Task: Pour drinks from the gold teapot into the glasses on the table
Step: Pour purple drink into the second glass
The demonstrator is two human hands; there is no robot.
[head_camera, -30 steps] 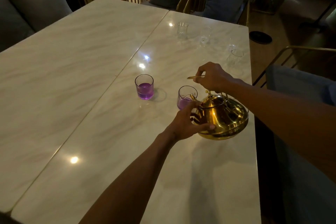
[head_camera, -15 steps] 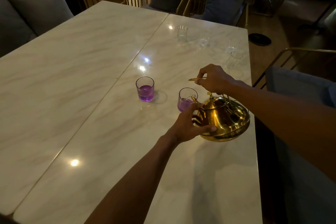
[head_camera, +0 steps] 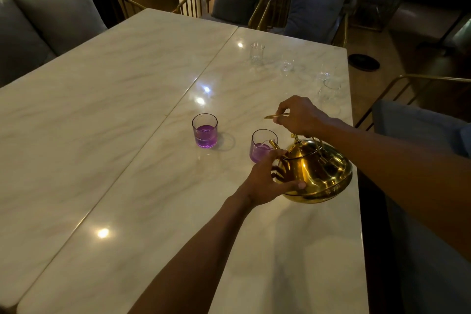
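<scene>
Pouring is in progress at the second glass [head_camera: 262,146]: the teapot [head_camera: 316,171] is tilted toward it, its curved spout [head_camera: 274,145] over the rim, and purple liquid already stands in the lower part of that glass. The first glass [head_camera: 204,130], to its left and apart from it, holds purple drink to roughly half height and appears done. Four clear glasses remain empty toward the far right of the table [head_camera: 127,135] — one [head_camera: 257,52] near the seam, one [head_camera: 286,64] beside it, and two [head_camera: 330,89] close to the right edge, their outlines faint. By this count two of six are served or being served, and four are left. The right hand [head_camera: 300,116] is clamped on the thin gold handle [head_camera: 276,116] above the pot. The left hand [head_camera: 270,178] is spread against the pot's side, thumb low on the body and fingers along the shoulder, steadying it. The pot is squat and rounded, polished brass-coloured metal that mirrors the fingers, with a small knob [head_camera: 295,137] on the lid; whether its base touches the table cannot be told. The filled glasses are straight-walled tumblers with thick bases. The table is glossy pale marble with grey veining — two slabs joined at a thin gold seam, with lamp reflections on the surface.
</scene>
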